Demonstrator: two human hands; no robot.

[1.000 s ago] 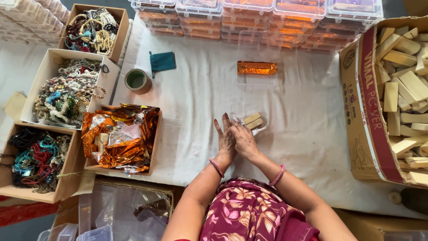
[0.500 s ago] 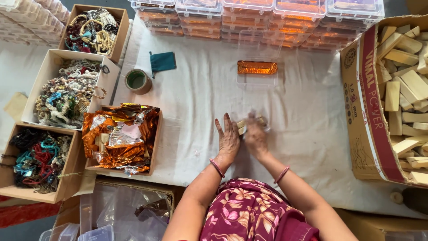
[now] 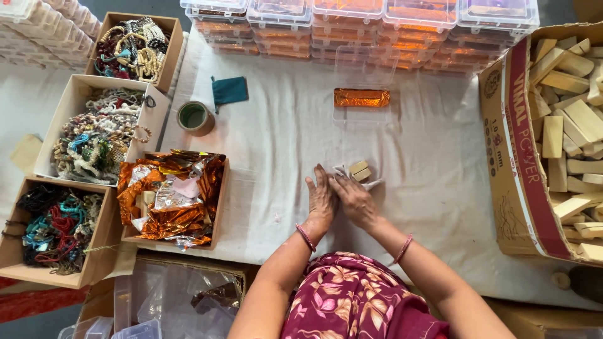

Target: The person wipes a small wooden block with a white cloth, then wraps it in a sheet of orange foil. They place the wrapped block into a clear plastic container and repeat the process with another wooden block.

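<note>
Two small pale wooden blocks (image 3: pixel 359 171) lie in a crumpled clear wrapper (image 3: pixel 372 184) on the white cloth (image 3: pixel 276 157), in the middle of the view. My right hand (image 3: pixel 355 199) pinches the wrapper's near edge with its fingertips. Side by side with it, touching, my left hand (image 3: pixel 321 199) lies flat on the cloth with fingers stretched and nothing in it. An orange foil-wrapped bar (image 3: pixel 361 97) sits in a clear open box (image 3: pixel 367 116) further back.
A big carton of wooden blocks (image 3: pixel 521 176) stands on the right. On the left are a box of orange foil sheets (image 3: pixel 173 198), three boxes of bead strings (image 3: pixel 94 144), a tape roll (image 3: pixel 195 117) and a teal pouch (image 3: pixel 229 91). Stacked clear boxes (image 3: pixel 358 25) line the back.
My hands went from pressed together in front of the blocks, onto the blocks, then drew back a little so the blocks show beyond my fingertips.
</note>
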